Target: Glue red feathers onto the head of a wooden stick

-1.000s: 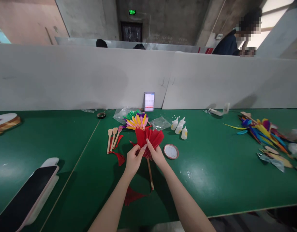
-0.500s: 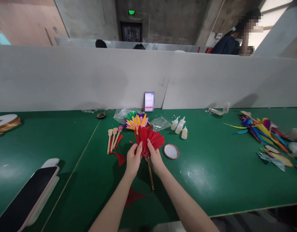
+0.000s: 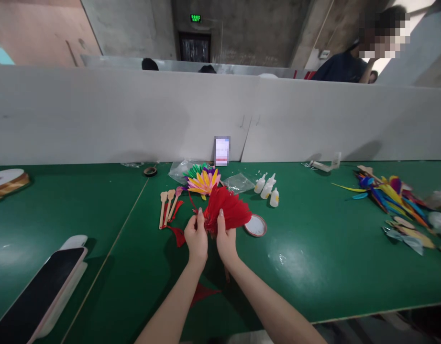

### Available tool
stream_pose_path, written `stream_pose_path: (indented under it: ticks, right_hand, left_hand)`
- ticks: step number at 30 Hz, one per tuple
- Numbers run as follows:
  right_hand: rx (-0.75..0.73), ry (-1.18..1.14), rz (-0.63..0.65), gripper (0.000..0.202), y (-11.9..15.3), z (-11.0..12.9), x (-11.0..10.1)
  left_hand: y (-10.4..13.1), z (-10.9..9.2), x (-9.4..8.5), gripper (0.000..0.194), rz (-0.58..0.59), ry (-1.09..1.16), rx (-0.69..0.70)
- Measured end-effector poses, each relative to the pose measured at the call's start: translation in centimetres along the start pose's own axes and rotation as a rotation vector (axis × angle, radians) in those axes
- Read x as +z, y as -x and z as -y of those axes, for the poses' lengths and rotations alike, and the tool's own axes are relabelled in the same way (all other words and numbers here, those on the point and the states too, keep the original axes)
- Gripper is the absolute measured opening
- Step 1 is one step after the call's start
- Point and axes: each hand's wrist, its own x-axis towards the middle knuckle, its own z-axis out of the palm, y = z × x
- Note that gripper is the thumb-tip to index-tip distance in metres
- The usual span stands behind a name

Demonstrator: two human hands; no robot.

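Observation:
A red feather fan is held up over the table between my two hands. My left hand pinches its lower left part, thumb raised against the feathers. On the other side, my right hand grips the base of the feathers with the thumb on top. Only the lower end of the wooden handle shows; my right hand and wrist hide the rest. A red tassel lies below, between my forearms. Just right of the fan is a round white dish, partly covered by the feather tips.
Behind the fan lie pink, yellow and green feathers and clear plastic bags. Wooden handles with red tassels are to the left, small white bottles to the right. A phone leans on the partition; colourful feathers lie far right.
The fan has turned, its feathers now leaning further right and overlapping the dish. My hands have shifted their grip slightly, and less of the handle shows. The person behind the partition has moved.

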Motion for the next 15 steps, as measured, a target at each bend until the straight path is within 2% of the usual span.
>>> stream_pose_path:
  ticks: [5,6,9,10,11,13,15]
  right_hand:
    - [-0.047,0.153,0.055,0.034,0.6,-0.6,-0.2]
    - [-0.056,0.168,0.032,0.035,0.6,-0.7,-0.4]
    - [-0.092,0.162,-0.162,0.042,0.5,-0.1,-1.2]
    - [-0.105,0.155,-0.22,0.043,0.2,0.2,-1.5]
    - [-0.109,0.156,-0.224,0.042,-0.1,0.6,-1.8]
    - [-0.105,0.16,-0.134,0.038,-1.1,1.0,-2.3]
    - [-0.092,0.147,-0.084,0.036,-2.3,1.0,-2.7]
  left_hand:
    - [-0.9,0.1,-0.1,0.04,-0.028,0.18,-0.128]
    - [-1.5,0.0,-0.5,0.041,-0.057,0.248,-0.17]
    - [-3.7,-0.3,-2.2,0.042,-0.202,0.399,-0.277]
    - [-4.3,-0.5,-2.8,0.04,-0.222,0.412,-0.276]
    - [-4.7,-0.6,-3.3,0.036,-0.22,0.441,-0.236]
    - [-4.9,-0.8,-3.5,0.035,-0.118,0.365,-0.202]
    - [-4.3,-0.8,-2.8,0.036,0.052,0.154,-0.153]
